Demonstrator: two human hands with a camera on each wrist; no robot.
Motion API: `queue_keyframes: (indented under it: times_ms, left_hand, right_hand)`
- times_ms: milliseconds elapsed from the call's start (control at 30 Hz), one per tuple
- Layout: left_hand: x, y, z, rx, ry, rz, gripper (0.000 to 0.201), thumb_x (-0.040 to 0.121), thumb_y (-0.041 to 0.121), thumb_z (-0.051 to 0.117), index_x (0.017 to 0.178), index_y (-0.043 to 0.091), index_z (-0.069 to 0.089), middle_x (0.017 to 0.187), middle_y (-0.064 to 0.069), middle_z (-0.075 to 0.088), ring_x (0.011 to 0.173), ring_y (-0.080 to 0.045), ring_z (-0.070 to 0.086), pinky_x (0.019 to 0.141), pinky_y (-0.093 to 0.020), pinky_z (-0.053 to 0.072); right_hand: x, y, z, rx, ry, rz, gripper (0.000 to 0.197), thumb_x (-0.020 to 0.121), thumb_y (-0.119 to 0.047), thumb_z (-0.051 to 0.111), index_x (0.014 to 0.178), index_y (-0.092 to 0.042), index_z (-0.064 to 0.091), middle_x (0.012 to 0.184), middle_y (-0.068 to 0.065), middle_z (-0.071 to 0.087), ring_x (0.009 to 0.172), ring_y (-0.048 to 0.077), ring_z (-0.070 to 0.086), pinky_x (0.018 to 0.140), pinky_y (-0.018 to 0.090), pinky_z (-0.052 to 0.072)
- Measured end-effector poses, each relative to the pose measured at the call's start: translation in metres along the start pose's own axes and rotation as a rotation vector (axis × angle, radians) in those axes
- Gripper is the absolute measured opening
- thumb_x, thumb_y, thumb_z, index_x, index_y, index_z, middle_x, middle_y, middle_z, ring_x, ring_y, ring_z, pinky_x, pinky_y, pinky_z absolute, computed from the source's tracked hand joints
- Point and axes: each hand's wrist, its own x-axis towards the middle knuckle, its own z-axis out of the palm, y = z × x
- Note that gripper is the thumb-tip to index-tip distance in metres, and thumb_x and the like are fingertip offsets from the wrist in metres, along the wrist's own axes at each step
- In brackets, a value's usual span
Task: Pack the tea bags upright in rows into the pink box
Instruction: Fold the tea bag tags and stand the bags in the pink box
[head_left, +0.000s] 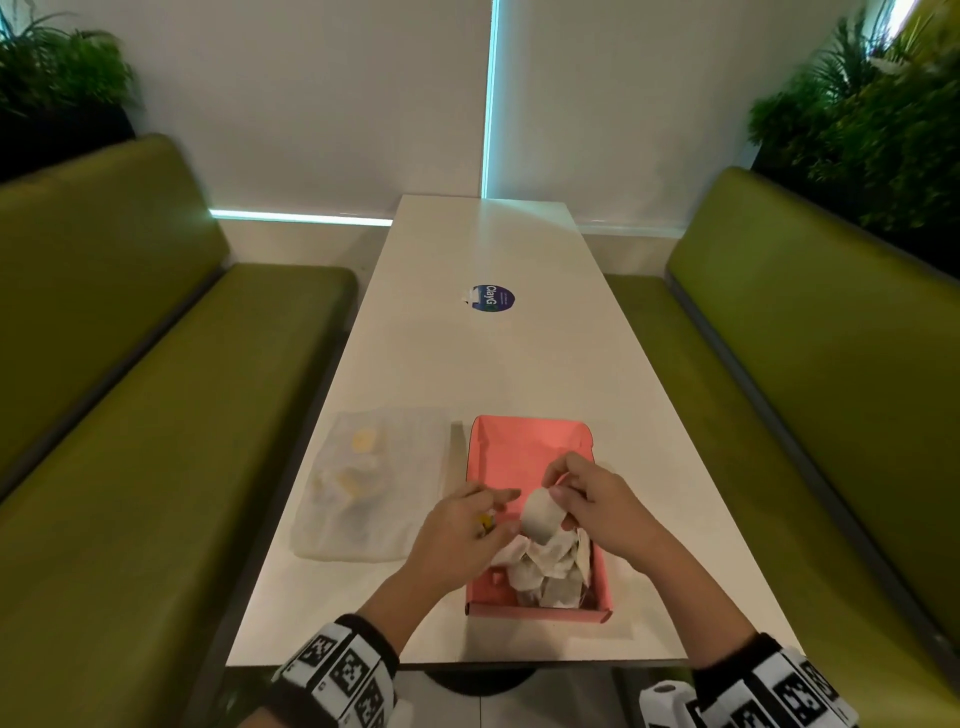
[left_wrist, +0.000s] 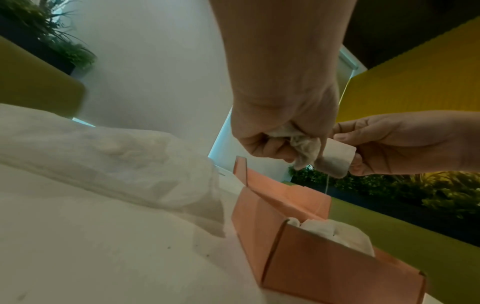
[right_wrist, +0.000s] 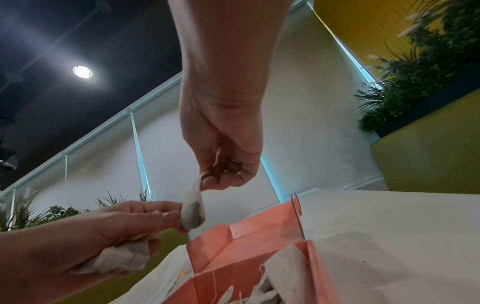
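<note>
Two hands up over the pink box (head_left: 530, 452), and both are busy. Starting at the left edge of the counter (head_left: 467, 353): a clear plastic bag (head_left: 363, 483) lies flat there, with pale yellowish bits showing through it, just beside the box's left wall. Next, my left hand (head_left: 457, 530): its grip is closed round a crumpled bunch of tea bags (right_wrist: 122, 259) tucked into the palm, while the thumb and forefinger reach across to touch the lower end of the single tea bag (head_left: 540, 514). A thin string (left_wrist: 326, 189) hangs from that bunch down toward the box. Moving right, that single tea bag hangs above the middle of the box, pinched at its top by my right hand (head_left: 597, 504), fingers curled tight on it. Under both hands, the near end of the box holds a loose heap of packed tea bags (head_left: 550, 571), some leaning, some lying over each other, not in tidy rows. The far half of the box shows bare pink floor. The box itself sits near the counter's near edge, right of centre.
</note>
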Motion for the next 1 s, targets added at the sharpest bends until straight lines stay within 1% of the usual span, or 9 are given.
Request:
queue_keyframes:
  times_ms: [167,267,467,500,600,633,767,900,1000]
  left_hand:
    - [0.007,0.002,0.005,-0.091,-0.013,0.085,0.007,0.083,0.025,0.069,0.079,0.020,0.069,0.097,0.017,0.059,0.089,0.003,0.057,0.079,-0.014,0.045]
    - [0.009,0.001,0.005,-0.083,0.009,0.067,0.008,0.082,0.028,0.070,0.079,0.022,0.068,0.086,0.015,0.061,0.075,0.000,0.056,0.070,-0.017,0.043]
    - [0.021,-0.001,-0.002,0.475,-0.102,-0.054,0.019,0.086,0.030,0.060,0.103,0.026,0.067,0.109,0.009,0.059,0.098,-0.014,0.059,0.075,-0.024,0.045]
    - [0.024,-0.001,0.001,0.558,-0.184,-0.027,0.024,0.086,0.033,0.057,0.108,0.028,0.066,0.112,0.008,0.056,0.099,-0.016,0.059,0.074,-0.025,0.044]
    - [0.028,0.007,0.011,0.868,-0.403,0.140,0.037,0.091,0.039,0.047,0.124,0.025,0.056,0.117,-0.002,0.050,0.091,-0.026,0.059,0.066,-0.029,0.039]
    - [0.030,0.007,0.014,0.936,-0.436,0.173,0.037,0.092,0.037,0.046,0.123,0.018,0.053,0.115,-0.005,0.052,0.087,-0.028,0.060,0.063,-0.030,0.038]
    - [0.032,0.005,0.023,1.043,-0.518,0.253,0.026,0.093,0.027,0.048,0.113,0.013,0.059,0.113,-0.007,0.052,0.081,-0.024,0.062,0.056,-0.030,0.041]
    - [0.034,0.008,0.023,1.025,-0.514,0.127,0.030,0.092,0.027,0.047,0.119,0.017,0.056,0.121,-0.007,0.045,0.087,-0.028,0.060,0.059,-0.033,0.038]
    - [0.034,0.014,0.010,0.951,-0.386,0.019,0.031,0.090,0.030,0.049,0.117,0.019,0.058,0.120,-0.004,0.043,0.087,-0.027,0.059,0.061,-0.032,0.039]
  right_hand:
    - [-0.002,-0.004,0.000,-0.030,-0.041,-0.059,0.010,0.091,-0.012,0.058,0.091,-0.022,0.054,0.070,-0.004,0.056,0.060,0.010,0.055,0.061,0.015,0.043]
    - [0.001,-0.002,0.002,-0.131,-0.036,-0.068,0.014,0.083,-0.016,0.069,0.084,-0.024,0.059,0.070,-0.008,0.055,0.063,0.008,0.051,0.061,0.018,0.043]
    - [0.005,0.012,-0.011,-0.253,0.585,0.033,0.006,0.086,-0.015,0.063,0.084,-0.013,0.067,0.077,-0.002,0.067,0.071,0.018,0.059,0.068,0.027,0.045]
    - [0.003,0.013,-0.012,-0.232,0.517,0.022,0.006,0.086,-0.014,0.063,0.084,-0.013,0.068,0.076,-0.004,0.067,0.070,0.016,0.060,0.068,0.025,0.047]
    - [-0.005,0.007,-0.006,-0.284,-0.141,0.051,0.008,0.083,-0.010,0.065,0.089,-0.012,0.071,0.074,-0.006,0.064,0.065,0.006,0.060,0.064,0.012,0.047]
    - [-0.006,0.006,-0.005,-0.323,-0.232,0.068,0.010,0.083,-0.008,0.065,0.090,-0.010,0.072,0.075,-0.004,0.064,0.064,0.006,0.059,0.061,0.009,0.046]
    - [0.000,0.014,-0.010,-0.398,0.247,0.085,0.010,0.084,-0.011,0.061,0.086,-0.012,0.070,0.083,-0.001,0.065,0.077,0.014,0.057,0.062,0.014,0.038]
    - [-0.001,0.014,-0.011,-0.423,0.094,0.090,0.007,0.085,-0.023,0.065,0.082,-0.018,0.068,0.082,-0.008,0.061,0.078,0.009,0.053,0.064,0.016,0.037]
    - [-0.003,0.016,-0.014,-0.403,0.165,0.085,0.010,0.086,-0.022,0.064,0.087,-0.014,0.069,0.087,-0.004,0.066,0.080,0.011,0.056,0.071,0.021,0.042]
